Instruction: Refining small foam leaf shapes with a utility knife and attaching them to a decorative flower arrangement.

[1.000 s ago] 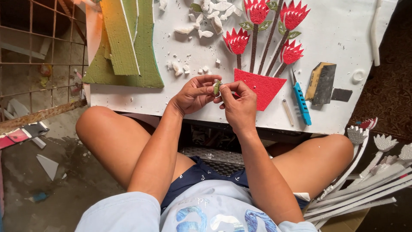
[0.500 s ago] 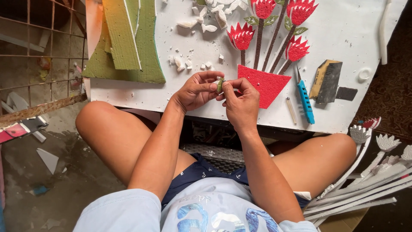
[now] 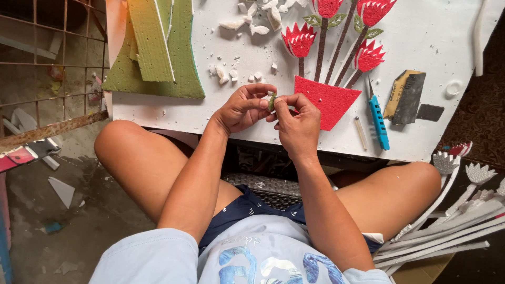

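While I sit cross-legged at the edge of the white foam board, a small green foam piece is pinched between the fingertips of both my hands, just above the board's near edge. My left hand curls around it from one side, thumb and forefinger closed on it; my right hand grips it from the other side, fingers bent in tight against the piece. Just beyond my right hand lies the red foam pot, with dark stems rising from it to red tulip-shaped flowers and small green leaves. To the right of the pot rests a blue utility knife, with a thin stick beside it, and further right a sanding block. White foam scraps are scattered ahead of my left hand, and green foam slabs lie at the board's left end. On the floor by my right knee is a bundle of white foam stems with flower heads.
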